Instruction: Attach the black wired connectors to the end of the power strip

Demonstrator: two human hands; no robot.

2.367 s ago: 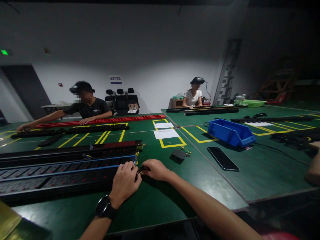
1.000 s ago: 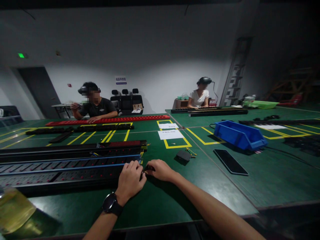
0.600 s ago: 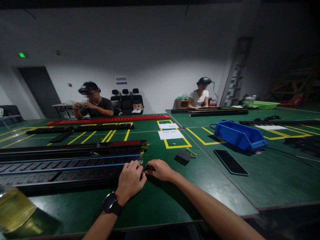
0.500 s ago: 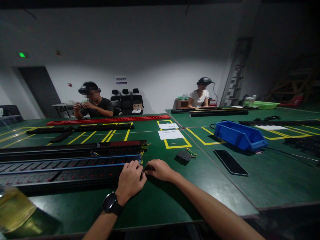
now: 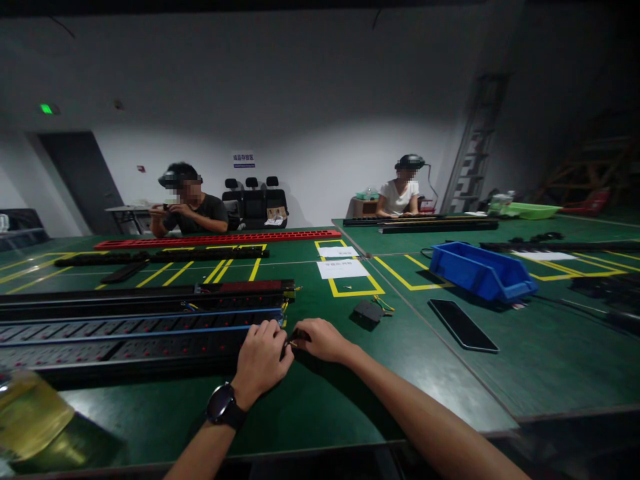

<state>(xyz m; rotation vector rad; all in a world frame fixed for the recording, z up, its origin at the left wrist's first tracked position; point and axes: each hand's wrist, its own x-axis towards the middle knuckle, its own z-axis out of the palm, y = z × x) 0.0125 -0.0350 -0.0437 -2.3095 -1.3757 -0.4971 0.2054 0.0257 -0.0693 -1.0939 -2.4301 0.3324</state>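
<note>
Near the front edge of our tabletop, our right hand, nearly closed, pinches a dark part; our left hand curls beside a strip, its hold hidden.

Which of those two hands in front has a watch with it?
The left hand: a black watch is strapped just behind it, while the right hand has none.

You can read 成品存放区 on the wall sign; its lower strip and your two white sheets carry print too blurred to read.
</note>
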